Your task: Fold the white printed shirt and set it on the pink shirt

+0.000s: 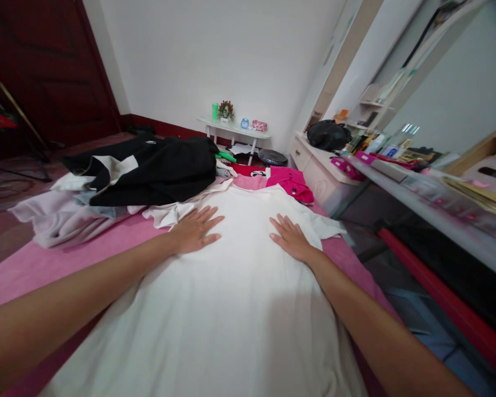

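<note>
Shirt laid out lengthwise, both hands on top, neck end pointing away

So the white shirt (240, 309) is right under both palms, spread over a pink cover (128, 227). Its long axis runs straight out from the person toward the far wall: neckline (254, 189) at the far end, body of the shirt coming back toward the camera and running off the bottom of the view, so I can't tell where the hem is.

Left hand (196, 230) is flat on the left part of the shirt, fingers loosely spread and angled inward. Right hand (290, 238) mirrors it on the right part. Neither one is pinching or clamped on anything, and they're well apart with a wide strip of cloth between them. Neckline sits just beyond both sets of fingertips, and honestly neither hand looks clearly closer to it.

Sideways it's simple: right sleeve (330, 226) sticks out past the right hand, so that's the nearer one there. White cloth is bunched just beside the left hand. Past that, there's a black garment (165, 168) on a pile, and a bright pink garment (291, 183) beyond the right hand.
</note>
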Available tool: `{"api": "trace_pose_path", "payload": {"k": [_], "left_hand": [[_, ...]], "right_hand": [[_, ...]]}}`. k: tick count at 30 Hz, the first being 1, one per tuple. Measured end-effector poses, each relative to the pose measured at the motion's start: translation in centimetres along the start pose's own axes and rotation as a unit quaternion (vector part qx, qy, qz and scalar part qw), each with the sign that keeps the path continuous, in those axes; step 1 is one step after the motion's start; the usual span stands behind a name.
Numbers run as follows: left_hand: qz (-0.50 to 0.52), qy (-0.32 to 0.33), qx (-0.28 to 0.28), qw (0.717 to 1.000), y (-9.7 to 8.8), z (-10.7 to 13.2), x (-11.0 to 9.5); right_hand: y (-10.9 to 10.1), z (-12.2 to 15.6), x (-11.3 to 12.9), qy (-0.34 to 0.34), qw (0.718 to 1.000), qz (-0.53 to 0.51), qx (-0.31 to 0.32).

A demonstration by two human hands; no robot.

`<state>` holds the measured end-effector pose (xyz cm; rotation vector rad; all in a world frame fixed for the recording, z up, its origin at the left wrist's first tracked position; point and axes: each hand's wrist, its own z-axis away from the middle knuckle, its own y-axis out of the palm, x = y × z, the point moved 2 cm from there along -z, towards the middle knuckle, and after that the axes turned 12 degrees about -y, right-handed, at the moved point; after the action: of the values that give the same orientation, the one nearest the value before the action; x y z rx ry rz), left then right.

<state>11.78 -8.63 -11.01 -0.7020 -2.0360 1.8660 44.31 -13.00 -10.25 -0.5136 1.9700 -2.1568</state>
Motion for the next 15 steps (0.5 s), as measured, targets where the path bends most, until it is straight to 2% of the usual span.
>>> {"api": "trace_pose_path", "payload": {"k": [4,6,8,10,12,15], "left_hand": [[-0.014,0.018,0.001,1.0,-0.7,5.0,0.9],[-0.015,0.025,0.001,1.0,-1.0,6.9,1.3],[-0.011,0.032,-0.002,0.999,-1.2,8.3,1.6],[-0.005,0.032,-0.004,0.999,-1.4,9.2,1.8],[0.003,0.026,-0.006,1.0,-1.4,9.5,1.8],[0.017,0.018,-0.001,1.0,-1.4,9.6,1.7]], "right_hand": [[-0.1,7.1,1.8,-0.035,0.998,-0.057,-0.002],[-0.9,10.9,2.8,-0.064,0.988,-0.139,-0.019],[-2.2,14.8,4.0,-0.074,0.966,-0.245,-0.036],[-3.3,18.4,5.6,-0.043,0.941,-0.334,-0.032],[-3.8,21.5,7.5,0.007,0.926,-0.378,-0.005],[-3.4,24.2,10.6,0.05,0.926,-0.374,0.012]]}}
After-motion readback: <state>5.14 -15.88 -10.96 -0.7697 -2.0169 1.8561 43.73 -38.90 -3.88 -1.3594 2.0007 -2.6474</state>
